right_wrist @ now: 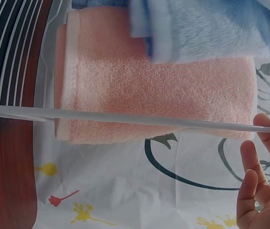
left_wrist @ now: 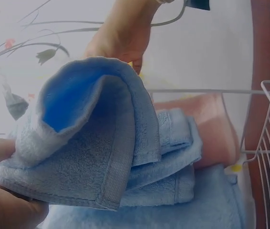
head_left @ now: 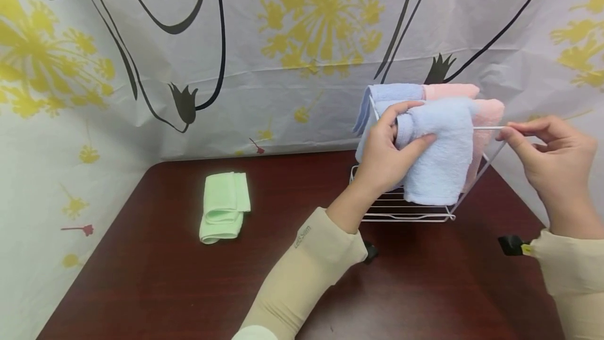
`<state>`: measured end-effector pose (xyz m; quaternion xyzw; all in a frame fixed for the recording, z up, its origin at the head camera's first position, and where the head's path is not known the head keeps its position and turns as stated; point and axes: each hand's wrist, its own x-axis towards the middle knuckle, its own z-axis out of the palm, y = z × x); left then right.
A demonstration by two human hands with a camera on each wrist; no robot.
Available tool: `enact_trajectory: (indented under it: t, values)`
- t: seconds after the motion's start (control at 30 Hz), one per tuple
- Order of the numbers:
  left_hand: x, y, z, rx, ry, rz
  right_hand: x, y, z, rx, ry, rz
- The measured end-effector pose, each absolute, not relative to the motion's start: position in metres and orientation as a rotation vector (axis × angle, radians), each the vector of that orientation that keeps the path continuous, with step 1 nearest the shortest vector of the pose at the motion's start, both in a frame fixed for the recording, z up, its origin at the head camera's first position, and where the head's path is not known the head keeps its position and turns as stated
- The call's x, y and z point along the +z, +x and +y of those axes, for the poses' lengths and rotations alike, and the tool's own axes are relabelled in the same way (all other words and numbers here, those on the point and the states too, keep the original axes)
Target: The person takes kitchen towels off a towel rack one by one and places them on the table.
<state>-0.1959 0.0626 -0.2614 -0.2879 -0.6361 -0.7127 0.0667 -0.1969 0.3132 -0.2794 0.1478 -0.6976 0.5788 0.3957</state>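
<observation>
- Left hand (head_left: pixel 384 156) is pinching the blue towel (head_left: pixel 441 161) near the bench (head_left: pixel 292 272)'s far right corner.
- Right hand (head_left: pixel 559 164) is gripping the rack (head_left: pixel 487 128); steadying it is likely helping even draping.

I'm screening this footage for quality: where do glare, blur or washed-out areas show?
Head view: pale sheen on the dark table; left wrist view: the patterned backdrop looks washed out; right wrist view: the blue towel is blurred, the pink towel crisper.
</observation>
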Motion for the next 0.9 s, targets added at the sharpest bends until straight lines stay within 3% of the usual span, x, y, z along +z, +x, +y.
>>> enact_trajectory:
  t: [0.53,0.9]
  values:
    - [-0.253,-0.194,0.038,-2.101,-0.867,-1.703,-0.278,-0.198,0.311,1.639,0.472,-1.618]
    - [-0.259,-0.199,0.028,-2.116,-0.846,-1.483,-0.278,-0.196,0.311,1.455,0.405,-1.766]
